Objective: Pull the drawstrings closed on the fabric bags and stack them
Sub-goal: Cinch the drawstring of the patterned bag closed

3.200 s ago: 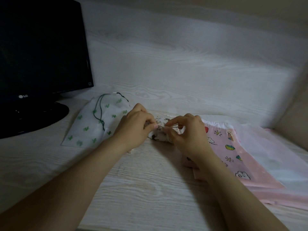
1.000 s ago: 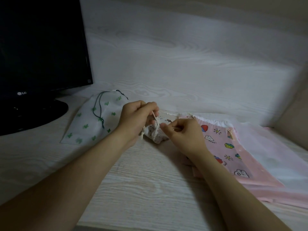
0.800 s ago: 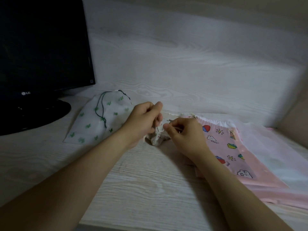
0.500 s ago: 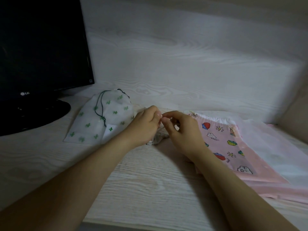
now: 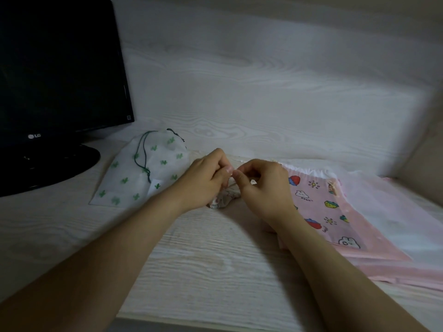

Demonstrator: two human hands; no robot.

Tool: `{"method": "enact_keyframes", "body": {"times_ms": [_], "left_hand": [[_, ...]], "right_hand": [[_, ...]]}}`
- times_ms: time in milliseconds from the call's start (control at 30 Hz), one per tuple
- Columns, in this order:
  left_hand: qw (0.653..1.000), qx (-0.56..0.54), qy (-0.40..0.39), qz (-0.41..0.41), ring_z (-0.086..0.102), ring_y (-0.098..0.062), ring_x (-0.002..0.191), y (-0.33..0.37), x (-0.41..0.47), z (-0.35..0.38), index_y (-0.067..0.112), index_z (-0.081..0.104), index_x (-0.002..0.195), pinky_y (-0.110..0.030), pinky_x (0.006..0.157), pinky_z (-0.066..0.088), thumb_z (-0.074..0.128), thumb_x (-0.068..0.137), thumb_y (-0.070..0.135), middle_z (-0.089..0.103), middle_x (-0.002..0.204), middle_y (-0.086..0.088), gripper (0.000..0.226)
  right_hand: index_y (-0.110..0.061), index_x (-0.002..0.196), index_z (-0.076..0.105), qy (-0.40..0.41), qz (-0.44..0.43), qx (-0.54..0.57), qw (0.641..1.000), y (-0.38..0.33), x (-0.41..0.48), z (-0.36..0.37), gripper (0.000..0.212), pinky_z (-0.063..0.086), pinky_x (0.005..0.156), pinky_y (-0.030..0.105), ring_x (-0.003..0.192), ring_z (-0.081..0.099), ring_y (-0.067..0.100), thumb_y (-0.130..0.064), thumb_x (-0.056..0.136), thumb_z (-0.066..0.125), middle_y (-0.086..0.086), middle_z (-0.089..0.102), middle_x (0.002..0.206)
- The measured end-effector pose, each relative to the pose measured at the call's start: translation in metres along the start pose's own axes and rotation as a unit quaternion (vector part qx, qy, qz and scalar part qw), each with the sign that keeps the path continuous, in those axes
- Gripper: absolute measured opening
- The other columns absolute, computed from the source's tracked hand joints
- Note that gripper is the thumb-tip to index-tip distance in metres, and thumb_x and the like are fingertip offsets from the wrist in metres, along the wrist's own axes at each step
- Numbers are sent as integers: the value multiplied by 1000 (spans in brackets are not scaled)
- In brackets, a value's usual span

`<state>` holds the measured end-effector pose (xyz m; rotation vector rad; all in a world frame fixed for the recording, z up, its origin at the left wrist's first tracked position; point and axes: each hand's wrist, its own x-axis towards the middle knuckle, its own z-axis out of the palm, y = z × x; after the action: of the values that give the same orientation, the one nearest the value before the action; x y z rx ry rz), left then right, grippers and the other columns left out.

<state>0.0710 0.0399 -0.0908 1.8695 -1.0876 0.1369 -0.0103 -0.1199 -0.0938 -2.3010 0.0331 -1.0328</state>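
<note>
A small cream printed bag (image 5: 224,200) lies bunched on the desk under both hands. My left hand (image 5: 206,178) and my right hand (image 5: 262,188) meet fingertip to fingertip above it, pinching its thin drawstring; most of the bag is hidden by the hands. To the left lies a white bag with green cactus prints (image 5: 141,171), its dark green cord looped on top. To the right lies a flat pink bag with cartoon prints (image 5: 318,209), partly under my right wrist.
A black monitor (image 5: 60,68) on a round stand (image 5: 48,164) fills the far left. A pale sheer pink bag (image 5: 393,212) spreads at the right. A wood-grain back panel (image 5: 263,80) rises behind the desk; its front edge (image 5: 215,322) is near.
My hands have drawn together over the cream bag. The left hand, earlier raised with the string, has come down to meet the right fingertips. The other bags have not moved.
</note>
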Motion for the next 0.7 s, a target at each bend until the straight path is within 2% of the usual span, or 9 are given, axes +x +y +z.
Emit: {"method": "enact_keyframes", "body": {"times_ms": [133,267,367,433,533,633,700], "left_hand": [[1000,-8,6,-10,72,-10,73,-4,5,-4,18,72,95,-31,69,60,64,105,15,74,78,4,13],[999,-15,-1,-33,73,-8,69,0,8,-5,17,81,98,-20,59,55,69,101,13,77,77,2,13],[999,3,14,-45,73,-6,67,3,7,-1,20,81,92,-23,59,57,70,100,14,76,73,5,15],[998,31,18,-46,71,-4,64,3,6,1,22,80,85,-22,62,56,71,99,15,74,69,8,18],[997,70,-5,-23,66,-4,60,7,2,0,27,77,77,-14,60,47,71,96,14,72,66,10,24],[994,108,-32,-5,62,-3,60,12,0,-3,32,75,72,-11,56,41,68,94,14,66,60,21,30],[991,123,-44,4,64,-5,64,16,-1,-4,31,73,68,-17,59,45,67,92,13,67,62,20,30]], "right_hand": [[-16,85,74,2,-11,-5,1000,-2,0,-2,10,49,66,16,75,66,2,-20,93,71,-11,72,77],[-14,89,73,4,-36,-41,999,1,2,-2,6,51,70,29,76,66,9,-17,93,69,-6,72,79],[-16,95,75,-1,-40,-32,999,1,0,-3,9,50,68,26,77,65,6,-18,97,67,-8,73,82],[-18,99,74,-11,-12,22,1000,1,0,-5,10,49,63,25,70,64,7,-17,100,63,-6,72,78],[-17,96,75,-25,65,157,985,-3,3,-6,10,57,68,37,72,70,19,-16,100,66,0,74,77],[-12,92,77,-19,127,226,966,-6,5,-7,9,47,57,25,57,61,7,-19,96,74,1,73,73],[-8,92,77,-13,168,263,950,-6,5,-9,12,42,53,25,50,52,9,-20,94,76,7,70,72]]}}
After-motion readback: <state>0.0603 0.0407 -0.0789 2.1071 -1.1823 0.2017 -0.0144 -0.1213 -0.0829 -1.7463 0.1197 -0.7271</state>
